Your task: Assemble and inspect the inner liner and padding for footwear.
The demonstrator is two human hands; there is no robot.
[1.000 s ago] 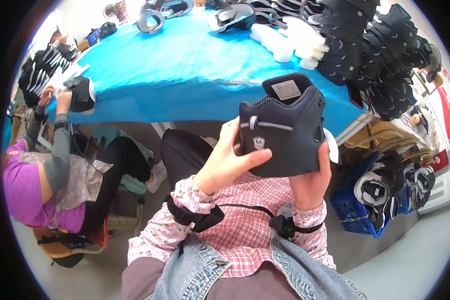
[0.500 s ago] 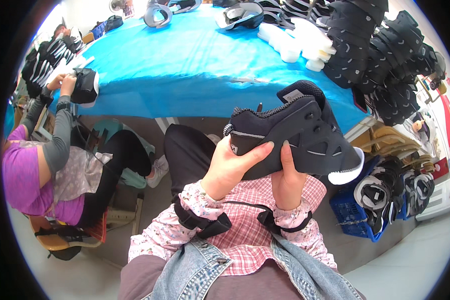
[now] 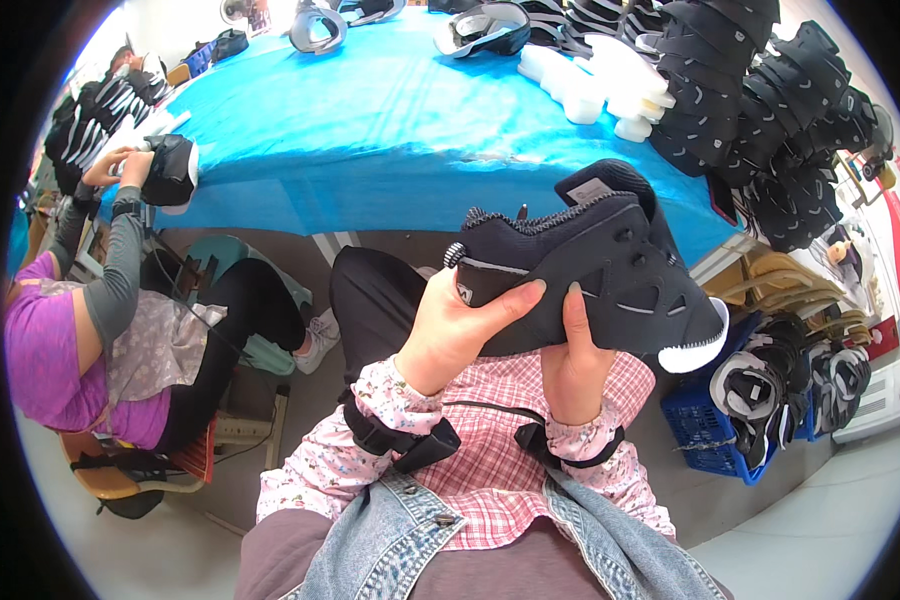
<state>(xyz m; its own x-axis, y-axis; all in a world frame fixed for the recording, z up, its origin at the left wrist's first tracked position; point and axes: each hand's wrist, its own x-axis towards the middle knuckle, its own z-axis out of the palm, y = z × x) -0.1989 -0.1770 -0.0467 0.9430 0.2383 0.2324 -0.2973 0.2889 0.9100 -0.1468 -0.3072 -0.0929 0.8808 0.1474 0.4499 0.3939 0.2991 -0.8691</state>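
In the head view, the left hand [image 3: 446,332] grips the heel end of a black shoe upper [image 3: 595,268], its thumb lying along the near side; the right hand [image 3: 577,368] holds the lower edge, thumb pointing up. The upper is tilted, right of the frame's centre, its white-edged toe pointing to the lower right. Behind it stands a blue-covered table [image 3: 360,130], with white blocks [image 3: 582,88] and stacked uppers [image 3: 708,95] at upper right. A blue basket [image 3: 708,425] sits at right; at left, a co-worker [image 3: 50,345] handles another upper [image 3: 170,170].
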